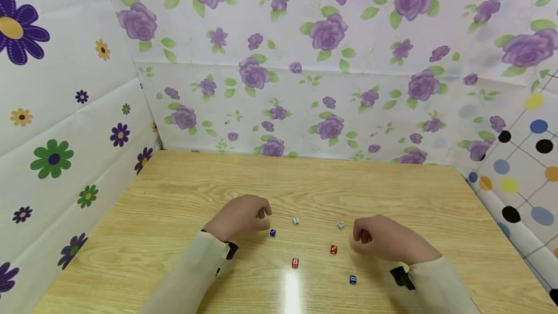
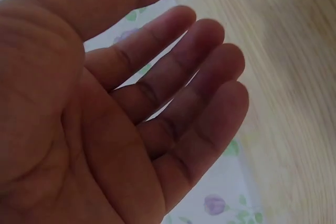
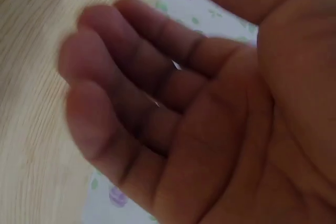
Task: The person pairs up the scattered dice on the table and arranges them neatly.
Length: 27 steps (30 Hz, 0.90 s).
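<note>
The desk (image 1: 196,173) under me is glossy wood, so a nudged die could skid; I place things by the right-hand red die (image 1: 333,249). Nearer me and slightly right of it is a blue die (image 1: 352,279), which my right sleeve (image 1: 444,287) could sweep aside if I lowered that arm. Nearer too, but left, sits the other red die (image 1: 295,262), where glare might blur its edge. Just right of the landmark is my right grip (image 1: 392,239), thumb apart from bent fingers, palm bare; careless closing could knock the landmark. Well left and farther, my left grip (image 1: 240,216), likewise apart and holding nothing, is just beside the second blue die (image 1: 272,232); a stray fingertip could push it. Beyond the landmark are two white dice (image 1: 340,225), easily bumped by overreaching, then flowered sheeting (image 1: 279,105).
</note>
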Each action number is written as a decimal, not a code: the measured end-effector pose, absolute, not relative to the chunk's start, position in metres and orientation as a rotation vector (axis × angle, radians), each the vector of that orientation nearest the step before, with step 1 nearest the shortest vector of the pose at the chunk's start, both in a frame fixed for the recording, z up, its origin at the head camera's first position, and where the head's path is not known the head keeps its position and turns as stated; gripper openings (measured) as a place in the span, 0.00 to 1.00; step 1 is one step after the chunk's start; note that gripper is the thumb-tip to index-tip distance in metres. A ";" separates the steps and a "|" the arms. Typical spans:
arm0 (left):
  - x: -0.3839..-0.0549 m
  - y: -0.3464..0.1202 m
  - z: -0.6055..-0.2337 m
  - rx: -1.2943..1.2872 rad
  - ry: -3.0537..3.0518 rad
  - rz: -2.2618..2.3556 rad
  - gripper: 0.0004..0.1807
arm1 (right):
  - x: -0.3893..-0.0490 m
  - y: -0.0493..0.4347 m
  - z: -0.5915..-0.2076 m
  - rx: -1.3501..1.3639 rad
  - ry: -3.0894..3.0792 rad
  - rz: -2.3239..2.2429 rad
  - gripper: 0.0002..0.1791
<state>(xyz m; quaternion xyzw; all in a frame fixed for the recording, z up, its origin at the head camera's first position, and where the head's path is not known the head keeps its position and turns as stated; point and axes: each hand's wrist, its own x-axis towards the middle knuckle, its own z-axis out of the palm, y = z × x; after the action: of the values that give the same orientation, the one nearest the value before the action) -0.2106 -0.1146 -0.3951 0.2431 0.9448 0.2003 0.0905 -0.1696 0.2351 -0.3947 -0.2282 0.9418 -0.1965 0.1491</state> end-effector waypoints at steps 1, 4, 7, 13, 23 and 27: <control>-0.210 -0.114 -0.395 0.732 2.799 0.596 0.12 | -0.169 0.235 -0.394 -0.686 2.668 -0.579 0.06; -0.207 -0.112 -0.397 0.750 2.769 0.607 0.11 | -0.166 0.234 -0.394 -0.734 2.545 -0.639 0.07; -0.205 -0.110 -0.400 0.771 2.753 0.616 0.09 | -0.163 0.231 -0.394 -0.736 2.440 -0.691 0.07; -0.202 -0.108 -0.406 0.791 2.718 0.641 0.06 | -0.158 0.224 -0.396 -0.693 2.341 -0.723 0.13; -0.204 -0.103 -0.414 0.811 2.724 0.606 0.04 | -0.155 0.219 -0.404 -0.666 2.299 -0.712 0.13; -0.204 -0.101 -0.415 0.827 2.738 0.587 0.05 | -0.156 0.219 -0.407 -0.664 2.313 -0.686 0.12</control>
<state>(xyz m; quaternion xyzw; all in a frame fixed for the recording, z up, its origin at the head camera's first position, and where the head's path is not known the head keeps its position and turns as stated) -0.2036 -0.1015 -0.4154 0.2816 0.9319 0.1999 0.1108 -0.1558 0.2191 -0.4066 -0.2520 0.8776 -0.2601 0.3140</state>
